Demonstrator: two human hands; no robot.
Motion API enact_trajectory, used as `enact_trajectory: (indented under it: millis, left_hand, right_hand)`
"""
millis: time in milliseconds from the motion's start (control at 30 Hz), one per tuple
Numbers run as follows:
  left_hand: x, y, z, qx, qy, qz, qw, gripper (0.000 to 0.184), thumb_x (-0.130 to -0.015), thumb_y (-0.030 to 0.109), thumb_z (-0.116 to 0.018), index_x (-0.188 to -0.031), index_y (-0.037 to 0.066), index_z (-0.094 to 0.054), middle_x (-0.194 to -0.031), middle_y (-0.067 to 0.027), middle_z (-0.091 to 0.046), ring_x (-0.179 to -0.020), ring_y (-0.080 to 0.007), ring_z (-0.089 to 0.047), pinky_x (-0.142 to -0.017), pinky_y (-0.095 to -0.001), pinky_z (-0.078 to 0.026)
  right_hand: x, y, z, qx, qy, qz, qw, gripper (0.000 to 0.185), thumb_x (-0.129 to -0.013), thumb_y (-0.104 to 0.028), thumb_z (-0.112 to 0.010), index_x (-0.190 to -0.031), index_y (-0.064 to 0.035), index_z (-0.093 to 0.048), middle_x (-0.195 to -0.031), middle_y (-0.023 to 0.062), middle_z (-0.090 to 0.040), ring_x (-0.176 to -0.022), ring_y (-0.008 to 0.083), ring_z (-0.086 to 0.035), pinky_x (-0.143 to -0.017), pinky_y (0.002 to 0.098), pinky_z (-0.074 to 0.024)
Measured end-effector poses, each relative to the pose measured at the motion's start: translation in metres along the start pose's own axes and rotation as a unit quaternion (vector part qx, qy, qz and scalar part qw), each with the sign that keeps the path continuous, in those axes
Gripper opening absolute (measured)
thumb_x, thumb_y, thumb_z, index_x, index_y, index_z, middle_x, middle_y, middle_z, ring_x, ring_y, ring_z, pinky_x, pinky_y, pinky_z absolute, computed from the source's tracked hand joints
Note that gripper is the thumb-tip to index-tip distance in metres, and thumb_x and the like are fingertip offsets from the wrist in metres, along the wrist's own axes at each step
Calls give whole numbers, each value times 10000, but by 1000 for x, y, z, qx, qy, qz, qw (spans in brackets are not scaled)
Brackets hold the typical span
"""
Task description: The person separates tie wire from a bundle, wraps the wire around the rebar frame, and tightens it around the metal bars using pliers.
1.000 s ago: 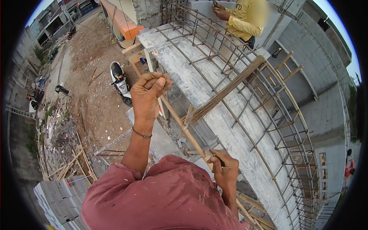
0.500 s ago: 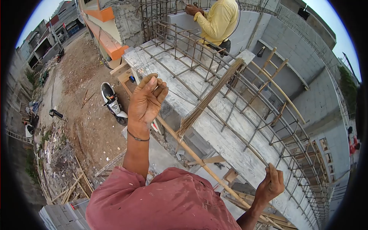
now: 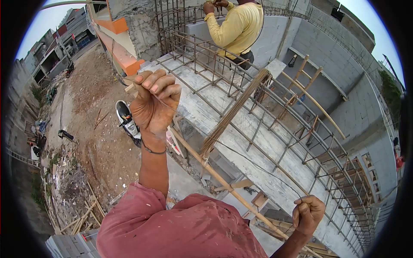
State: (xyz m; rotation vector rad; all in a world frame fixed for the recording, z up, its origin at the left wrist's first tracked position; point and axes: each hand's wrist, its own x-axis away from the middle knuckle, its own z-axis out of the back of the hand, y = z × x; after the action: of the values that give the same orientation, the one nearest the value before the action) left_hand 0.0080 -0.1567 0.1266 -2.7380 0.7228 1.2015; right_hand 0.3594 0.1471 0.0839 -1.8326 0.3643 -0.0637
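A long thin wire [image 3: 257, 164] stretches diagonally between my two hands, passing over the grey concrete beam or slab [image 3: 241, 155]. At the left, raised with the palm side showing, my left hand [image 3: 155, 101] has its fingers curled on the wire. Lower at the right, my right hand [image 3: 309, 211] pinches the other part of the wire between thumb and fingers. A bundle of thin wires [image 3: 234, 114] lies slanted across the rebar cage [image 3: 269, 122], between my hands. Beneath the bundle's lower end runs a bamboo pole [image 3: 221, 182].
A co-worker in a yellow shirt [image 3: 234, 32] is behind the cage, hands raised. Bamboo pieces [image 3: 307, 92] lean at the right by grey block walls [image 3: 340, 81]. Far below at left are a scooter [image 3: 127, 120] and dirt ground [image 3: 92, 133].
My right hand has moved right and down, away from the bamboo pole, and the wire now spans both hands. My left hand has shifted slightly left. The view has turned, and the co-worker appears further left.
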Motion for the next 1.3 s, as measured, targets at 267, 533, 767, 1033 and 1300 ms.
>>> enact_trajectory:
  millis: [267,533,767,1033,1300]
  left_hand:
    - [-10,2,0,-114,-11,9,993,115,-914,101,-686,-1027,105,-705,-957,-25,-661,-842,-148,-606,-752,-261,-460]
    - [3,-1,-3,-105,-32,-22,994,119,-878,52,-722,-990,90,-716,-915,-23,-699,-838,-143,-622,-742,-253,-480]
    - [1,10,26,72,88,0,993,123,-886,61,-710,-1006,92,-716,-916,-18,-696,-871,-151,-625,-767,-252,-489]
    - [-11,15,27,-31,48,-23,998,117,-892,71,-699,-1005,89,-724,-943,-21,-711,-895,-142,-634,-771,-253,-503]
    - [0,9,48,-9,79,0,997,146,-923,110,-681,-1063,101,-724,-974,-48,-723,-927,-183,-650,-789,-256,-528]
  right_hand:
    - [-19,12,-23,477,-367,44,797,115,-847,-41,-663,-886,59,-622,-577,92,-565,-439,165,-523,-408,375,-391]
    - [-10,0,19,532,6,38,846,185,-946,-92,-633,-814,35,-616,-502,40,-517,-421,112,-500,-415,281,-378]
    - [15,-55,35,322,-1,30,946,21,-827,15,-623,-847,11,-622,-516,104,-499,-466,224,-562,-489,356,-452]
    - [-12,-45,-4,528,-341,-142,764,134,-799,34,-622,-902,-18,-692,-732,156,-690,-684,336,-689,-611,384,-522]
    - [-5,-22,39,671,111,62,731,116,-925,24,-536,-911,46,-649,-630,139,-590,-472,203,-538,-470,320,-414]
